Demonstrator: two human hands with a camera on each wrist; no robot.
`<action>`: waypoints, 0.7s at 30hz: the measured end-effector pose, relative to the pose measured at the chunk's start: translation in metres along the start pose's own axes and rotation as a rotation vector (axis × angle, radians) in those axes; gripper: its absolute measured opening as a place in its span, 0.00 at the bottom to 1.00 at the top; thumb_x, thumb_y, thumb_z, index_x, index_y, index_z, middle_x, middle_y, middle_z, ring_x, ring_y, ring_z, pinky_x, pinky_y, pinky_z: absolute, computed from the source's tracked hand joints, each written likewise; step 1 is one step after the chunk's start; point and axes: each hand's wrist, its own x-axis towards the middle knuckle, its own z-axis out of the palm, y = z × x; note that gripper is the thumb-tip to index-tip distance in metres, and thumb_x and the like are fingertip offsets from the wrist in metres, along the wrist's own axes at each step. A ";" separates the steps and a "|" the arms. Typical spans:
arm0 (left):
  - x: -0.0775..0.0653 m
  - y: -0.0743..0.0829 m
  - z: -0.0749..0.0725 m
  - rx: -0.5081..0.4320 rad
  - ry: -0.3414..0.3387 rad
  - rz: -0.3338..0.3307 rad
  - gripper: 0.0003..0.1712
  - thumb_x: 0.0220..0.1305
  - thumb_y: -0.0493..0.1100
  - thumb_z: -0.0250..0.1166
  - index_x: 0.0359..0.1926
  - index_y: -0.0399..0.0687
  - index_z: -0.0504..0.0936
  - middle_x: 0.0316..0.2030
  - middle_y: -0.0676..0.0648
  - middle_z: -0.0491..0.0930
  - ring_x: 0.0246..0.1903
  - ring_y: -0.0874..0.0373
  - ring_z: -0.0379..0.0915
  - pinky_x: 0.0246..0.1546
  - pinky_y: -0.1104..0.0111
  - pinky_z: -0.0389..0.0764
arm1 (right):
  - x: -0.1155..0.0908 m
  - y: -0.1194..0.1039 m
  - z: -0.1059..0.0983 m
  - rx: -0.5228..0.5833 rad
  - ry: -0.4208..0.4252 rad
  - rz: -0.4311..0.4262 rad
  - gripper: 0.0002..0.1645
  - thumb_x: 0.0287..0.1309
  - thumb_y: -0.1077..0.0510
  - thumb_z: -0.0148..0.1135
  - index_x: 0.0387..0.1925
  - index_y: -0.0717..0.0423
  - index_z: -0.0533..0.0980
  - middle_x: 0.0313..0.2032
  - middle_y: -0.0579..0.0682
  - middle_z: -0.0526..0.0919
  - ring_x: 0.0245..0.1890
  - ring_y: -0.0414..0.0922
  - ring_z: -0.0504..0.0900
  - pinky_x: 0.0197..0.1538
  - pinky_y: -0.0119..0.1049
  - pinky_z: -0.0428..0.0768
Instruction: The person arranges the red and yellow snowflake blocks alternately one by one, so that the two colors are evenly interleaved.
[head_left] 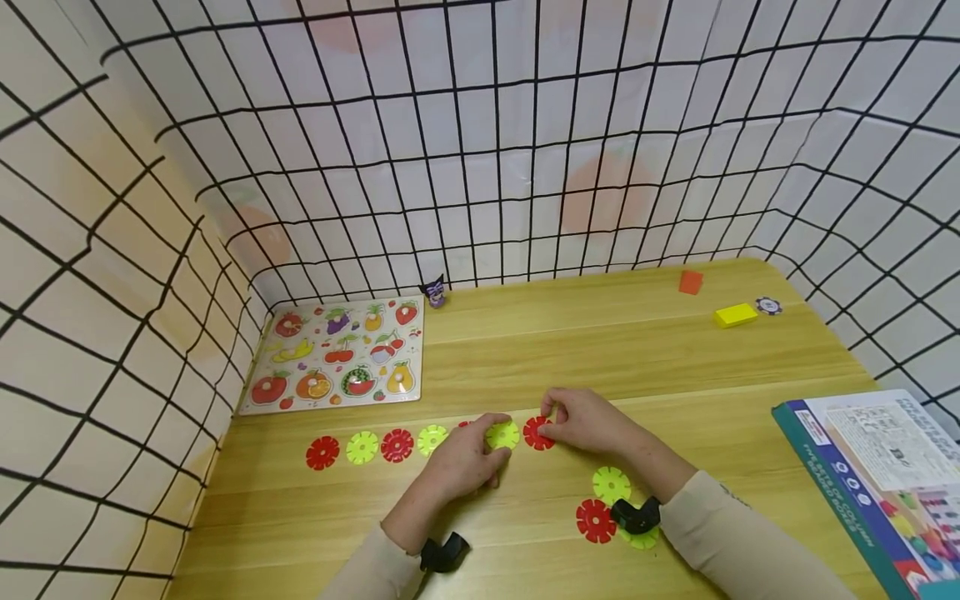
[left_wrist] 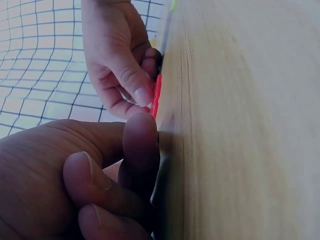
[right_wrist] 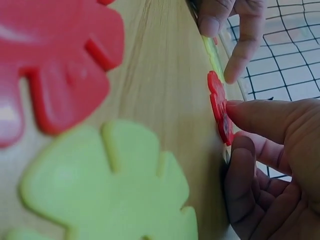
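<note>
A row of notched plastic discs, red and yellow-green by turns, runs across the table in the head view, beginning with a red disc (head_left: 322,452) at the left. My left hand (head_left: 461,457) holds a yellow-green disc (head_left: 502,434) between index finger and thumb, its back hiding part of the row. Just right of it, my right hand (head_left: 588,421) pinches a red notched disc (head_left: 537,433) at the row's end; the right wrist view shows the thumb on this red disc (right_wrist: 218,105). Near my right wrist lie another red disc (head_left: 596,521) and a yellow-green disc (head_left: 611,484), with one more partly covered.
A fruit puzzle board (head_left: 337,354) lies at the back left, a small purple figure (head_left: 435,292) beside it. An orange piece (head_left: 691,282), a yellow block (head_left: 735,315) and a round chip (head_left: 768,306) sit back right. A box (head_left: 877,492) occupies the right; black wire mesh encloses the table.
</note>
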 end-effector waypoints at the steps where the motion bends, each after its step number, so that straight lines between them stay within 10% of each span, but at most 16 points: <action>1: 0.000 0.000 0.000 0.000 0.000 0.003 0.28 0.62 0.47 0.61 0.63 0.58 0.66 0.11 0.52 0.76 0.06 0.59 0.66 0.08 0.65 0.69 | 0.000 0.001 0.000 0.003 0.002 -0.002 0.12 0.49 0.48 0.68 0.31 0.43 0.73 0.19 0.44 0.72 0.17 0.40 0.68 0.21 0.34 0.67; 21: -0.002 0.003 0.007 0.068 0.017 0.062 0.31 0.60 0.53 0.61 0.64 0.65 0.64 0.10 0.57 0.74 0.10 0.60 0.71 0.16 0.65 0.68 | -0.060 0.047 -0.021 0.197 0.048 0.047 0.11 0.56 0.45 0.62 0.38 0.45 0.75 0.26 0.45 0.75 0.25 0.42 0.72 0.29 0.33 0.72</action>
